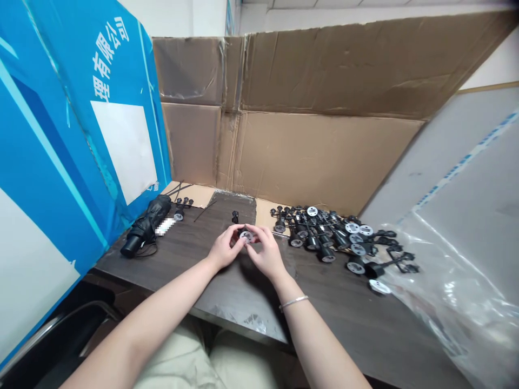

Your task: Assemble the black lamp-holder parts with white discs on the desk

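Note:
Both my hands meet over the middle of the dark table, closed around one small black part with a round whitish end disc (246, 235). My left hand (224, 249) grips it from the left, and my right hand (265, 253) from the right, with fingertips at its rim. A thin black stem with a small head (235, 216) rises just behind the fingers and seems to belong to the held part. Most of the black body is hidden by my fingers. To the right lies a heap of similar black parts (324, 229) with round pale discs.
A folded black umbrella (148, 224) lies at the left, with one similar black part (179, 215) behind it. A loose white disc (380, 287) and a clear plastic bag (450, 292) are at the right. Cardboard panels (316, 156) stand behind the table (170, 270).

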Tool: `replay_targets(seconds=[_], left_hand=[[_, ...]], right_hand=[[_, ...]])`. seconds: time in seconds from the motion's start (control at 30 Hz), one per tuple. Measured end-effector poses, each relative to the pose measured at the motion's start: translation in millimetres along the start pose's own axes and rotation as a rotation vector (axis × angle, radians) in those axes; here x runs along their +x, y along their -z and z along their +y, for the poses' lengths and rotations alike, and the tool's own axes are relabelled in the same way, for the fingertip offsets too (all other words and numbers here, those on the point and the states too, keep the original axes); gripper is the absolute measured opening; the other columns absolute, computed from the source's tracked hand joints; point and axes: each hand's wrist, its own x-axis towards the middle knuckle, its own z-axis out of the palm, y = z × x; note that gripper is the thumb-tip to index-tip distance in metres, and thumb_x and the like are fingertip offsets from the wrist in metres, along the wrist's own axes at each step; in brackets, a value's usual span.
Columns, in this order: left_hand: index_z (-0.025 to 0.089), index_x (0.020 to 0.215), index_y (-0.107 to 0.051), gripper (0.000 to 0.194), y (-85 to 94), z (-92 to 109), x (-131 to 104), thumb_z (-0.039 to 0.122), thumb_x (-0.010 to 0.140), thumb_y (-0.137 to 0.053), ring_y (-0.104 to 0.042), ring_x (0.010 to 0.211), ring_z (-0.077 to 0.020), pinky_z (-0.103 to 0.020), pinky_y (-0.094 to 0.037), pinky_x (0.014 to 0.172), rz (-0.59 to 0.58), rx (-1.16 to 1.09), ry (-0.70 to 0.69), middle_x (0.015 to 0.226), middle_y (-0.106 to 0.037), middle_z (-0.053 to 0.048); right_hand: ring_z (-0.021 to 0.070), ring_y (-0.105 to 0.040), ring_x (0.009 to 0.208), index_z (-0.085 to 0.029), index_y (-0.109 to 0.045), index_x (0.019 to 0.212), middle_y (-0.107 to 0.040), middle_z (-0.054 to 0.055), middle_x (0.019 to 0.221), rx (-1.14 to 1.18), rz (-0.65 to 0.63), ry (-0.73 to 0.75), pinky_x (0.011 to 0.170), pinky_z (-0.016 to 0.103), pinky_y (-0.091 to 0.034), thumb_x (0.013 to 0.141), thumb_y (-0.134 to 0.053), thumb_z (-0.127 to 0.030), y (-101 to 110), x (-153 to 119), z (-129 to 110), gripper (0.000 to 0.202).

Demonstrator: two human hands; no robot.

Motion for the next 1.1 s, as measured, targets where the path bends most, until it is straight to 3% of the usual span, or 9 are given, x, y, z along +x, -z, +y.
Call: replay_targets(seconds=[0.1, 0.27, 0.5, 0.77, 1.1], left_hand=[[0.019, 0.112, -0.049, 0.032, 3.6, -2.6, 0.0, 0.028, 0.081, -0.046, -0.059, 0.083, -0.0153, -0.025, -0.05, 0.07, 0.025, -0.029, 0.038, 0.1, -0.062, -0.006], [0.019, 0.114, -0.05, 0.033, 3.9, -0.8, 1.3, 0.028, 0.082, -0.044, -0.06, 0.087, -0.0154, -0.026, -0.05, 0.072, 0.022, -0.036, 0.058, 0.105, -0.062, -0.006], [0.018, 0.116, -0.051, 0.034, 4.2, -2.1, 1.7, 0.028, 0.084, -0.041, -0.054, 0.107, -0.0176, -0.031, -0.045, 0.091, 0.005, -0.023, 0.017, 0.118, -0.057, -0.007], [0.018, 0.12, -0.049, 0.036, 3.6, -6.5, 1.6, 0.026, 0.087, -0.036, -0.05, 0.113, -0.0172, -0.033, -0.039, 0.098, -0.042, 0.0, -0.038, 0.123, -0.054, -0.007], [0.02, 0.122, -0.048, 0.037, 5.7, -1.9, 0.5, 0.028, 0.089, -0.034, -0.052, 0.108, -0.0164, -0.031, -0.04, 0.095, -0.072, -0.015, -0.044, 0.118, -0.056, -0.007]], right_hand=[[0.0115, -0.053, 0.064, -0.019, -0.05, 0.11, -0.05, 0.007, 0.097, 0.036, -0.008, -0.054, 0.069, 0.032, -0.05, 0.075, -0.049, -0.016, -1.4, -1.0, 1.2, 0.035], [0.0138, -0.054, 0.063, -0.016, -0.053, 0.107, -0.057, 0.006, 0.083, 0.043, 0.007, -0.234, 0.064, 0.031, -0.048, 0.079, -0.049, -0.031, -2.6, -1.2, 6.3, 0.032], [0.016, -0.058, 0.065, -0.02, -0.052, 0.112, -0.063, 0.004, 0.082, 0.127, -0.071, -0.391, 0.066, 0.032, -0.048, 0.079, -0.047, -0.037, -7.0, -2.9, 13.6, 0.037], [0.0151, -0.059, 0.062, -0.021, -0.05, 0.114, -0.062, 0.004, 0.083, 0.239, -0.136, -0.44, 0.062, 0.031, -0.05, 0.076, -0.052, -0.037, -10.0, -3.7, 13.0, 0.041], [0.0126, -0.057, 0.055, -0.022, -0.05, 0.11, -0.06, 0.003, 0.083, 0.427, -0.083, -0.472, 0.059, 0.03, -0.049, 0.072, -0.057, -0.037, -12.4, -2.5, 16.0, 0.041]])
